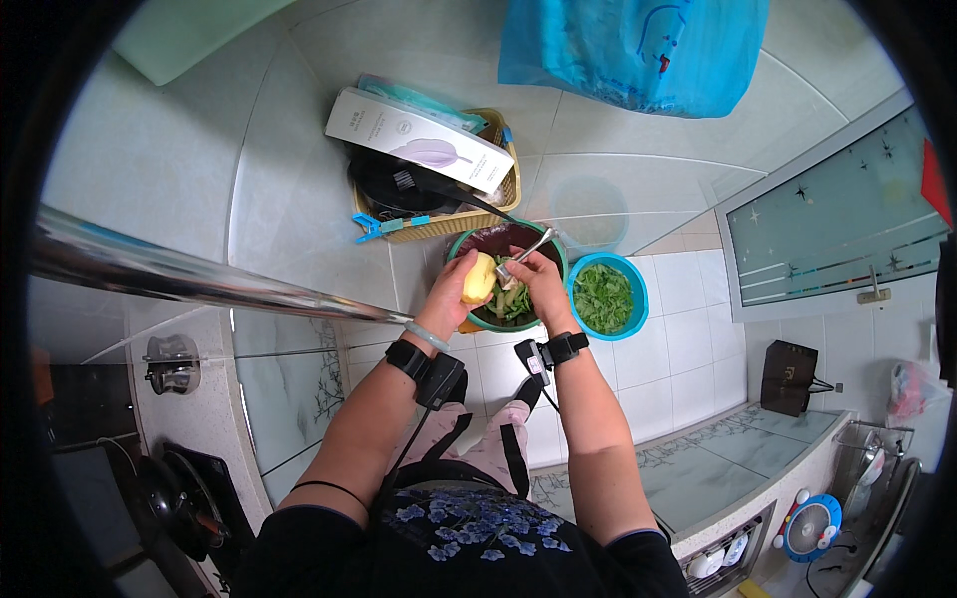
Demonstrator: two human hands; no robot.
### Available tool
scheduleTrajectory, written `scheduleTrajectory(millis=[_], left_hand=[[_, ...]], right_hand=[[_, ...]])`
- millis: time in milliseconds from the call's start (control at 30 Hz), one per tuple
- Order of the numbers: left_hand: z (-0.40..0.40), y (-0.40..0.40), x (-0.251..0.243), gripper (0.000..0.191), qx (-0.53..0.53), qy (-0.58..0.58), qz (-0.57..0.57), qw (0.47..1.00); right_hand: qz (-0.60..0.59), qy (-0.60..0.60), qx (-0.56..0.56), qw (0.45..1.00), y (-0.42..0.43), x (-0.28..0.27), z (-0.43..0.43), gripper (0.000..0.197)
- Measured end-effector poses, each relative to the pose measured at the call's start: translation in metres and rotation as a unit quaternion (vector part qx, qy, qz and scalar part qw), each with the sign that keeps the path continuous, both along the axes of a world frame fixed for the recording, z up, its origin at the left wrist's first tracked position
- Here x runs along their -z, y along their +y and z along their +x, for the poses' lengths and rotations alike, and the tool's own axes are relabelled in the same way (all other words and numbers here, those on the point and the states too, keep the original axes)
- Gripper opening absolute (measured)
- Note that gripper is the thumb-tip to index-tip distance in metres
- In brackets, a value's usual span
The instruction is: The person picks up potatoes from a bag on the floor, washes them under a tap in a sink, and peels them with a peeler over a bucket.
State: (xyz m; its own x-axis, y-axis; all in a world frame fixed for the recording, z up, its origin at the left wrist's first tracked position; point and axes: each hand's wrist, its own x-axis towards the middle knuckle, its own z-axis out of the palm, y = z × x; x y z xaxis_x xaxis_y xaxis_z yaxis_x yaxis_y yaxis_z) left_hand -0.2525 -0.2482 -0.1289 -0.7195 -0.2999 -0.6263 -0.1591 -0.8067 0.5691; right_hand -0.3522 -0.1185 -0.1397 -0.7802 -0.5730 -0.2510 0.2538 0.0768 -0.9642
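Note:
My left hand (447,295) holds a peeled yellow potato (478,279), its fingers around the far and left sides. In my right hand (540,280) is a metal peeler (535,251), its handle pointing up and to the right and its head close to the potato's right side. Both hands are over a green-rimmed bin (555,238) that holds green leafy scraps (511,301). To the right of the bin stands a blue plastic basin (638,278) filled with cut leafy greens (602,298).
A yellow plastic basket (448,222) holding a white box (420,140) and a black item stands beyond the bin. A blue plastic bag (635,60) is at the top. A metal pole (224,267) crosses from the left. Counters flank both sides; a glazed door (837,217) is right.

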Motion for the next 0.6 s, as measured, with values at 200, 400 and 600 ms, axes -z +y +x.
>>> scheduleTrajectory(millis=[200, 400, 600], left_hand=[[-0.002, 0.003, 0.001, 0.034, 0.013, 0.021, 0.001, 1.000], [0.000, 0.013, -0.012, 0.034, 0.039, 0.030, -0.051, 0.998], [0.003, 0.008, -0.014, 0.036, 0.049, 0.065, 0.009, 0.997]], right_hand=[[-0.061, 0.021, -0.081, 0.995, -0.006, -0.011, 0.018, 0.029], [-0.032, 0.035, -0.014, 0.999, -0.005, 0.005, 0.002, 0.014], [-0.054, -0.093, 0.117, 0.987, 0.008, -0.010, -0.008, 0.008]])
